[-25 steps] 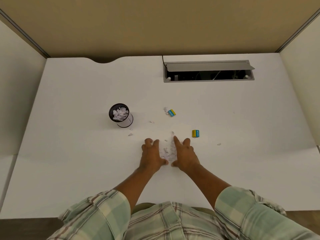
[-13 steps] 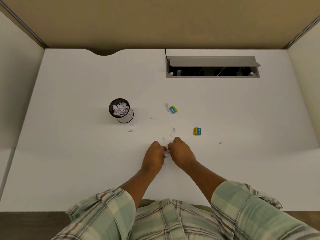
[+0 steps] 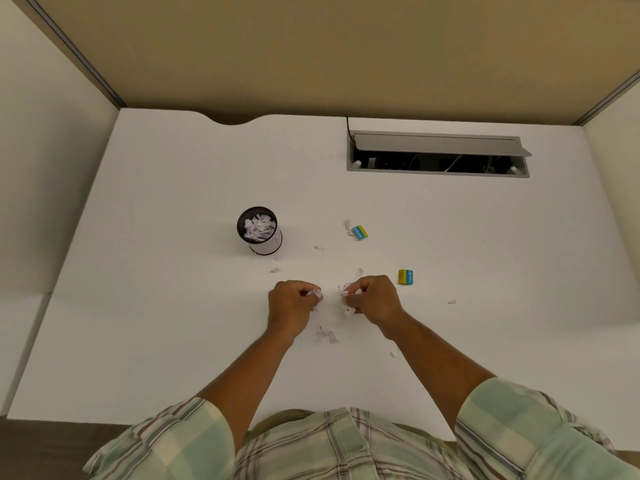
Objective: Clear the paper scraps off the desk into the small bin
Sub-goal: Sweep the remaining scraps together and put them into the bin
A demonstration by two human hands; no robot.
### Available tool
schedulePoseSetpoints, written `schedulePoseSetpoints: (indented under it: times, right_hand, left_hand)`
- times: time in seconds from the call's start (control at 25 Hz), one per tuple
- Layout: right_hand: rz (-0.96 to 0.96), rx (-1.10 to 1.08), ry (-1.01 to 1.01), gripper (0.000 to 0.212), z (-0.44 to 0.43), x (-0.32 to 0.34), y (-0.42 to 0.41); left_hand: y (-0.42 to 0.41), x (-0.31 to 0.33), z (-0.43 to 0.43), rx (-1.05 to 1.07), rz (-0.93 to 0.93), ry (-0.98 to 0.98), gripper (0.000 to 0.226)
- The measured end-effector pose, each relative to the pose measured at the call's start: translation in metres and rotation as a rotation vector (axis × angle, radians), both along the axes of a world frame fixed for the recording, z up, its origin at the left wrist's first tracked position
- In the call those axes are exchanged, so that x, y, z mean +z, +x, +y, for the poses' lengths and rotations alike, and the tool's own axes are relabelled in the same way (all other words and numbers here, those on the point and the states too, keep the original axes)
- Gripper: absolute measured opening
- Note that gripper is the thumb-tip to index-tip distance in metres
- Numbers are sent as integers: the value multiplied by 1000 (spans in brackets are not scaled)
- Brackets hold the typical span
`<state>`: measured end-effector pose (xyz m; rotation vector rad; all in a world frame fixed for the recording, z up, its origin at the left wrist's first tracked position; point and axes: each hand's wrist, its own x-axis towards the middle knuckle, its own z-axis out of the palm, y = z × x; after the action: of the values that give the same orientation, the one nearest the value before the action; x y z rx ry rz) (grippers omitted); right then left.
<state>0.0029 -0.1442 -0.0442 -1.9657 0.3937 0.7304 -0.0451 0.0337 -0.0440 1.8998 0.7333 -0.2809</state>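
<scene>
A small black mesh bin (image 3: 260,233) stands upright on the white desk (image 3: 173,323), left of centre, with white scraps heaped inside. My left hand (image 3: 290,304) is closed around a bunch of paper scraps (image 3: 316,293) just above the desk. My right hand (image 3: 374,297) is closed on another bunch of scraps (image 3: 346,295), a hand's width to the right. Loose scraps (image 3: 325,336) lie on the desk below and between my hands. Other single scraps lie near the bin (image 3: 275,270), further back (image 3: 318,247) and far right (image 3: 451,301).
Two small yellow-and-blue erasers lie on the desk, one (image 3: 360,231) behind my hands beside a scrap, one (image 3: 405,277) just right of my right hand. A cable hatch (image 3: 438,155) is open at the back right. Partition walls enclose the desk.
My hands swept the scraps together, closed on them and have now drawn apart, each holding a bunch. A few scraps have dropped onto the desk between them.
</scene>
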Motion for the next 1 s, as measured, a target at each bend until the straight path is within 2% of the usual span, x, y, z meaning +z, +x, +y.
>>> schedulePoseSetpoints:
  times: [0.16, 0.36, 0.52, 0.68, 0.76, 0.92, 1.0]
  right_hand:
    - [-15, -28, 183, 10, 43, 39, 20]
    - [-105, 27, 245, 12, 114, 62, 58]
    - [-200, 143, 103, 14, 167, 58, 93]
    - [-323, 374, -134, 5, 204, 48, 112]
    - [-366, 491, -236, 8, 212, 44, 115]
    - [-461, 733, -311, 14, 225, 46, 112]
    - [-508, 758, -335, 13, 226, 50, 110]
  left_hand:
    - [16, 31, 35, 145, -96, -64, 7]
    - [51, 59, 80, 230, -212, 57, 7]
    - [73, 59, 114, 307, -202, 93, 5]
    - [84, 49, 137, 326, -163, 120, 4]
    - [88, 47, 143, 345, -148, 116, 7]
    - [92, 39, 154, 371, -139, 99, 7]
    - [92, 37, 157, 381, -144, 96, 6]
